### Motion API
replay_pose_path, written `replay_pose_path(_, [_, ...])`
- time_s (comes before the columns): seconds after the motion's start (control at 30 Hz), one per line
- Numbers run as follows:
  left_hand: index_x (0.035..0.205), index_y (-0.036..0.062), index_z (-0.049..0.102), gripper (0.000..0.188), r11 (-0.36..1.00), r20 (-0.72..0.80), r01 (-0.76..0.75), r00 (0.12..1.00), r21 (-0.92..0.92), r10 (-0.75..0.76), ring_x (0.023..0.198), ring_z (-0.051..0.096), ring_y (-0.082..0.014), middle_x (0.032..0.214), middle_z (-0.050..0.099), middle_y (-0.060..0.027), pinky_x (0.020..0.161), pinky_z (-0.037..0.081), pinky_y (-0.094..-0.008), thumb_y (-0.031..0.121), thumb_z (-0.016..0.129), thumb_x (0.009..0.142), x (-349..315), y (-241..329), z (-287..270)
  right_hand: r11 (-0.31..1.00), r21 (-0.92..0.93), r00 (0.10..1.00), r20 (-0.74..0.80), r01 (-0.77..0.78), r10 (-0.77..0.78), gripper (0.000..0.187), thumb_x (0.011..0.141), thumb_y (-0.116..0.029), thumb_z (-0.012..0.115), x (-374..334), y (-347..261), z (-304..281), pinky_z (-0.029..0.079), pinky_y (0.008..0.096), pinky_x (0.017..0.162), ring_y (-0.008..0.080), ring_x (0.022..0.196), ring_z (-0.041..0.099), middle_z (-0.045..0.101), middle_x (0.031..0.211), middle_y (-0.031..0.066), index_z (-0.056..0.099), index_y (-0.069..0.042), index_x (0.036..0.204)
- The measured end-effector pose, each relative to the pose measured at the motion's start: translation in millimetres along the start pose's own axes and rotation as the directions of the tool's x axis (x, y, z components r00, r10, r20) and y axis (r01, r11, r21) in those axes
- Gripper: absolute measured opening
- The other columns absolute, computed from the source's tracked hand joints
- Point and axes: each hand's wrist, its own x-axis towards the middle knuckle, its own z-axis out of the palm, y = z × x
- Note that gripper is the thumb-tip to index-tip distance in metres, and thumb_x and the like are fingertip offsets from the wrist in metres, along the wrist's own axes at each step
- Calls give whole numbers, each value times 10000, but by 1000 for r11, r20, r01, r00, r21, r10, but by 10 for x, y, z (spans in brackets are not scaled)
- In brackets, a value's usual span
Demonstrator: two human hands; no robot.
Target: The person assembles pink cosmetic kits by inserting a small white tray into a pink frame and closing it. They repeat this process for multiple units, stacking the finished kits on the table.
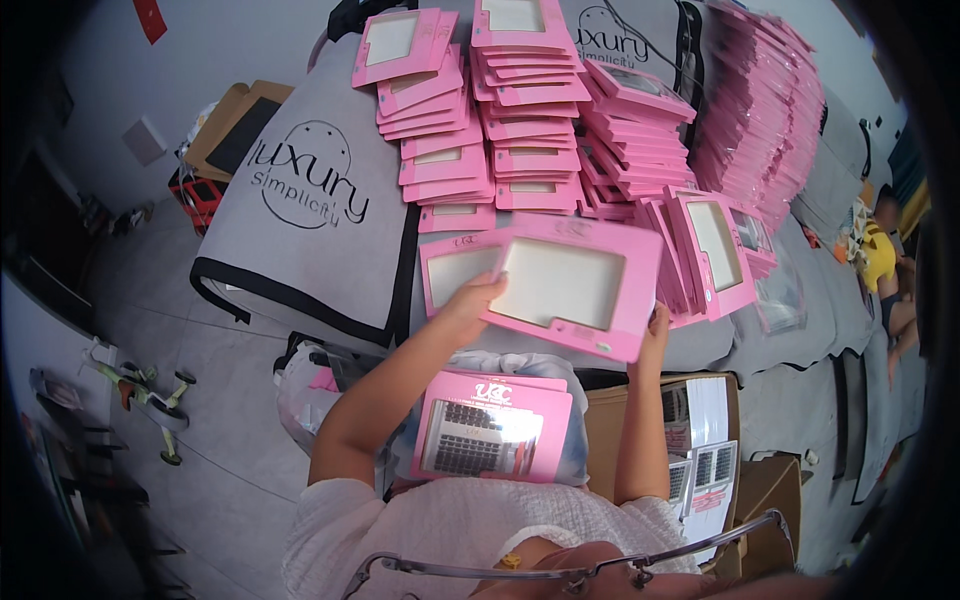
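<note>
A pink window box (563, 284) with a pale panel behind its large cut-out is held up over the sofa's front edge, slightly tilted. My left hand (472, 308) grips its left edge, thumb on the front. At its lower right edge my right hand (652, 338) is closed on the same box, its fingers partly behind it. Just behind the left hand lies another pink window box (452, 272) on the sofa, partly covered. On my lap rests a pink package (495, 430) with dark keyboard-like pieces showing through its shiny window.
Stacks of pink window boxes (525, 100) stand on the grey-covered sofa (300, 200). A tall stack of plastic-wrapped pink packages (760, 120) leans at the right. Beside my right arm is an open carton (610, 430) holding keyboard-printed sheets. A small tricycle (150, 400) stands left; a person (900, 310) sits far right.
</note>
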Motion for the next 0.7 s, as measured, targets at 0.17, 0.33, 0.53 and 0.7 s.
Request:
replay_pose_path(0.17, [1234,15,415,355,983,-134,-175,977,-47,167,1068,520,-191,1166,521,-99,895,426,-356,180,468,924,-470,228,-384,868,493,997,58,-66,43,397,894,-80,492,-155,-722,-142,484,279,820,151,958,579,576,1084,104,385,-31,1273])
replay_pose_path(0.33, [1241,12,398,358,991,-222,-128,966,35,132,1072,523,-194,1176,513,-103,892,434,-346,156,473,922,-837,366,-616,857,453,942,320,-245,100,446,882,-29,480,-190,-1008,-485,504,281,794,152,931,604,581,1119,108,374,-2,1314])
replay_pose_path(0.53, [1245,-16,383,381,982,-135,-133,979,134,151,1083,501,-172,1189,495,-102,903,420,-315,92,501,898,-1116,348,-474,826,475,918,377,-304,122,464,867,-19,499,-352,-1127,-335,502,261,791,133,927,603,575,1137,105,379,-2,1315])
replay_pose_path(0.7, [1277,-17,333,447,929,-176,-128,964,347,199,1122,450,-158,1206,473,-98,955,362,-307,20,512,869,-1530,383,-189,873,428,935,344,-234,82,456,878,-15,473,-471,-1127,-283,484,247,798,114,927,583,562,1151,82,366,5,1321])
